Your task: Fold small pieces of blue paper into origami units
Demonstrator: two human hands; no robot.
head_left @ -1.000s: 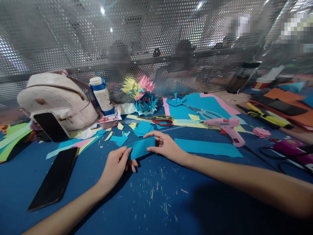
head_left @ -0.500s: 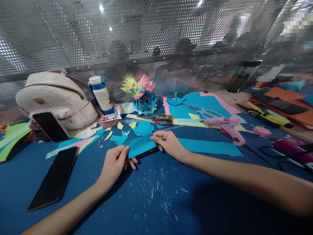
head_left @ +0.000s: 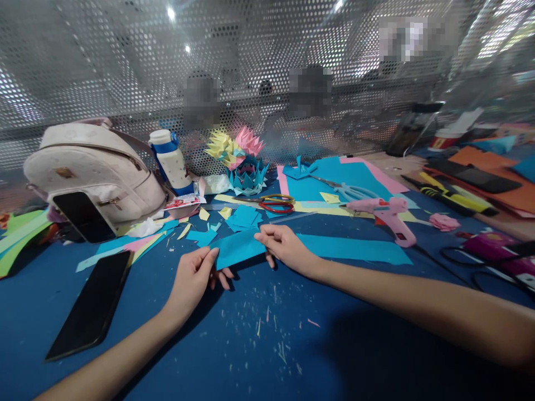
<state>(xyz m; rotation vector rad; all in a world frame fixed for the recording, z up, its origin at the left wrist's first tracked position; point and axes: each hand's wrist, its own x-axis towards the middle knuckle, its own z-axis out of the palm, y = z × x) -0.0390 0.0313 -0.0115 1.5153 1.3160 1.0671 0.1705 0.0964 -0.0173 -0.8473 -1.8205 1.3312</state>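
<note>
A strip of blue paper (head_left: 237, 249) is stretched between my two hands, just above the table. My left hand (head_left: 195, 273) pinches its left end between thumb and fingers. At the other end my right hand (head_left: 284, 249) grips the strip's upper edge, with the fingertips partly hidden behind the paper. Beyond my right wrist lies a longer blue paper strip (head_left: 359, 249); whether it joins the held piece is hidden by the hand. Small blue paper squares (head_left: 244, 217) are piled just behind the held strip, near red and yellow-handled scissors (head_left: 278, 204).
A pink glue gun (head_left: 387, 214) and blue-handled scissors (head_left: 353, 191) lie to the right. Folded paper flowers (head_left: 246, 175), a bottle (head_left: 172, 164) and a backpack (head_left: 92, 167) stand at the back. A black phone (head_left: 90, 306) lies left. Paper scraps dot the blue table (head_left: 234, 356).
Both hands keep hold of the blue strip in nearly the same pose. The fingers of my right hand have shifted slightly beneath the paper, and the whole view has moved a little.
</note>
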